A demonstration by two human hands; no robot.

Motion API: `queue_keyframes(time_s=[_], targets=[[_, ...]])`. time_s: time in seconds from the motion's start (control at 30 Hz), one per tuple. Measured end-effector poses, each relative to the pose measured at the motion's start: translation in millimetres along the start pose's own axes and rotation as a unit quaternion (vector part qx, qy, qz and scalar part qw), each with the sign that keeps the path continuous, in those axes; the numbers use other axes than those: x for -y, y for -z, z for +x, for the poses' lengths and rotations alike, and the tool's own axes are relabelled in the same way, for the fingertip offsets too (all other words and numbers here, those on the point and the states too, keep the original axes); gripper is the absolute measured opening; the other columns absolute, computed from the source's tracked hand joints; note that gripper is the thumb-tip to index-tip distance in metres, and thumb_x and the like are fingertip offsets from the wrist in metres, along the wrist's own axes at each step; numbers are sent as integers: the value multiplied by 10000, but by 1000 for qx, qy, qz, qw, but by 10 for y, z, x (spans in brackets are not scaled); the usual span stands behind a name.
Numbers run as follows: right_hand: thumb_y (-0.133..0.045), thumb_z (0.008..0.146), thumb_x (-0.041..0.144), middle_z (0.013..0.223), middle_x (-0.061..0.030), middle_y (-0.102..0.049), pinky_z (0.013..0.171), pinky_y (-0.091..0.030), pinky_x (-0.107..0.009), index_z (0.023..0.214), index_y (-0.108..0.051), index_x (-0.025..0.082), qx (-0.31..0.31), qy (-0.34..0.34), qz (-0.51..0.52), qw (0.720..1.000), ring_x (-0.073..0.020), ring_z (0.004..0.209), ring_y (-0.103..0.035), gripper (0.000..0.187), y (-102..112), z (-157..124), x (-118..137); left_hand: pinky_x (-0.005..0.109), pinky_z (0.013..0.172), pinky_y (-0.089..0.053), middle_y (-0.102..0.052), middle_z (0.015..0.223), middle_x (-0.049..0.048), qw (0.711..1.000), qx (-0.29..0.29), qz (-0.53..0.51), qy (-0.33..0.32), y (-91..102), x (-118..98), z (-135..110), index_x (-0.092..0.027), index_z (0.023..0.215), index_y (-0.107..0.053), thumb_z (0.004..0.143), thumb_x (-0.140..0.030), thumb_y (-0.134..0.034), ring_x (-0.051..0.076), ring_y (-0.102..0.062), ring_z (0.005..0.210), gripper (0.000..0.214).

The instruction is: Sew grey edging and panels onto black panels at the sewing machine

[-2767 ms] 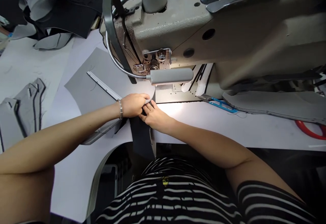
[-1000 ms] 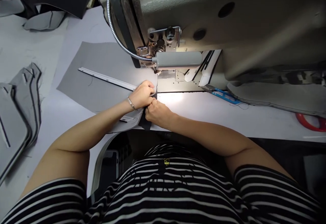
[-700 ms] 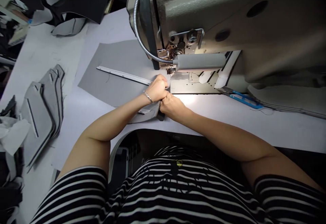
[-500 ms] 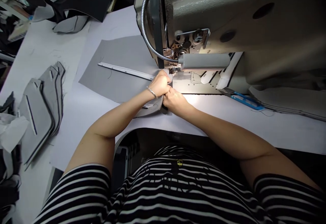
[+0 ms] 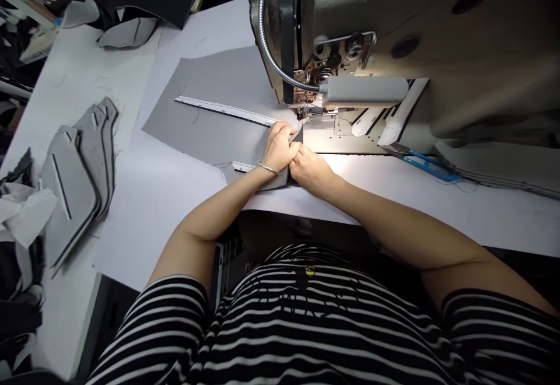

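Observation:
My left hand (image 5: 279, 147) and my right hand (image 5: 308, 167) are both closed and pressed together on the edge of a grey fabric piece (image 5: 219, 122) that lies on the white table (image 5: 166, 186). They grip it just in front of the presser foot (image 5: 308, 112) of a large beige sewing machine (image 5: 394, 29). A white strip (image 5: 223, 110) runs across the fabric toward my left hand. A bracelet sits on my left wrist. The machine's lamp (image 5: 365, 91) lights the needle plate beside my right hand.
A stack of cut grey pieces (image 5: 79, 169) lies at the left of the table. Blue thread snips (image 5: 426, 163) rest to the right of the needle plate, beside flat grey pieces (image 5: 503, 169). Dark and grey fabric (image 5: 131, 0) is heaped at the back left.
My two hands have moved forward with the fabric edge, up to the presser foot. The dark strip that hung over the table's edge is now almost out of sight. My view has shifted right.

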State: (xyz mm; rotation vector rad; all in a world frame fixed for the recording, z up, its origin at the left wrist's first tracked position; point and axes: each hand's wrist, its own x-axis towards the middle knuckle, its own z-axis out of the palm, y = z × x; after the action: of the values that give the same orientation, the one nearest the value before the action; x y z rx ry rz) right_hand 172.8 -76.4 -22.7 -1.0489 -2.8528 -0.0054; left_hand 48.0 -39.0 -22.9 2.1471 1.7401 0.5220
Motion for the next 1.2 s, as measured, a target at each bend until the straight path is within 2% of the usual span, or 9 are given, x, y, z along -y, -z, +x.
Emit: queue_keyframes(time_s=[0.27, 0.67, 1.2], targets=[[-319, 891, -5, 1030, -219, -661, 820, -462, -373, 1066, -657, -22, 12, 3, -5, 1000, -260, 970, -582, 381, 47, -41, 28, 284, 817, -553, -559, 1134, 85, 997, 52, -60, 21, 159, 5, -161, -149, 994, -613, 736, -166, -550, 176, -588, 982, 266], [-327, 900, 7, 1134, -268, -632, 878, -479, -399, 1135, -619, -53, 27, 0, 1, 1000, -274, 1066, -588, 380, 77, -47, 31, 271, 797, -551, -566, 1132, 79, 998, 42, -48, 15, 125, 27, -185, -163, 998, -623, 738, -168, -541, 169, -587, 966, 273], [-316, 904, 6, 1087, -246, -651, 885, -479, -379, 1100, -637, -47, 4, -4, -7, 1000, -250, 1003, -591, 380, 32, -48, 28, 274, 778, -546, -577, 1135, 87, 997, 25, -63, 19, 104, 23, -172, -155, 981, -629, 726, -125, -551, 169, -596, 957, 269]])
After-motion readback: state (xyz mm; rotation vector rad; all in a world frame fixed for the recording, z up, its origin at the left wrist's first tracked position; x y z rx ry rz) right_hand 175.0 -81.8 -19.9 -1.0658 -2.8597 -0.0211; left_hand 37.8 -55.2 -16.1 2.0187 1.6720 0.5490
